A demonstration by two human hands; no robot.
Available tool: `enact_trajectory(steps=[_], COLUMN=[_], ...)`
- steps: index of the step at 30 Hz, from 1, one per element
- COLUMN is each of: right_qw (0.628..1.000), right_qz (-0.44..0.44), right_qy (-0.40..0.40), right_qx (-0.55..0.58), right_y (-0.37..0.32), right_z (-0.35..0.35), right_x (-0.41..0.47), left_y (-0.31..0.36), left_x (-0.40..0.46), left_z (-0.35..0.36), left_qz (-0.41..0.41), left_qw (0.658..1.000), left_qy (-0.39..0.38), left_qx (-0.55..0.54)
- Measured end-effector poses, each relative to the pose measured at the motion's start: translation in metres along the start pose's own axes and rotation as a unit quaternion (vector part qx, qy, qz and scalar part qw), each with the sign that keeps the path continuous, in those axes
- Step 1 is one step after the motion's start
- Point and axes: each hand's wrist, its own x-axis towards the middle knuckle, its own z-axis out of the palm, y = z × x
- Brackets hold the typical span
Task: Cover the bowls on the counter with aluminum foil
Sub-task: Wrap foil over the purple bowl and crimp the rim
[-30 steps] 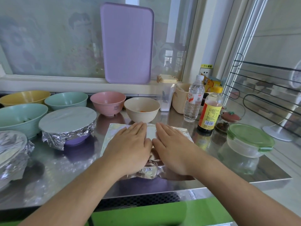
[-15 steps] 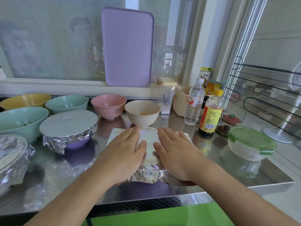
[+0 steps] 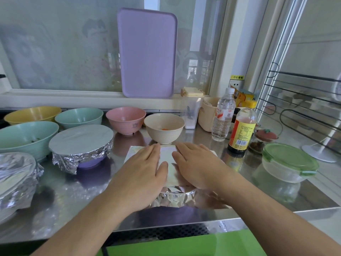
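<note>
Flat beneath both hands (image 3: 144,172) lies the foil sheet (image 3: 168,164), seemingly bowl-draped.

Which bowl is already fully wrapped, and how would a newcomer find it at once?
Start at the purple board leaning on the window, then drop to the counter's left half. Front of the teal bowl sits the purple bowl. Its foil top is flat and crimped round the rim; neighbours gape open.

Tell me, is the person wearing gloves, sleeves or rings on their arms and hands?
No. Both the left hand and the right hand are bare, with no gloves and no rings showing. Both forearms are bare too, as far as the picture reaches: no sleeves, watch or bracelet can be seen. The fingernails look short and plain.
</note>
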Motion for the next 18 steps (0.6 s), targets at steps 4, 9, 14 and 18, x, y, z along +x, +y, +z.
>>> enact_trajectory(steps=[4,9,14,18], right_qw=[0.998,0.997,0.998,0.997], right_qz=[-0.041,-0.058,-0.046,-0.05], right_qy=[0.01,0.018,0.031,0.019], right_qx=[-0.049,0.037,0.042,0.046], right_y=[-0.002,-0.015,-0.013,-0.014], right_z=[-0.005,0.0,0.005,0.001], right_x=[-0.008,-0.018,-0.018,-0.022], left_y=[-0.001,0.007,-0.005,-0.004], left_x=[0.0,-0.008,-0.027,-0.026], left_z=[0.001,-0.009,-0.013,-0.017], left_qz=[-0.005,-0.018,-0.011,-0.02], left_qw=[1.0,0.999,0.996,0.994], left_qy=[-0.014,-0.028,-0.074,-0.1], left_qx=[0.005,-0.017,-0.052,-0.034])
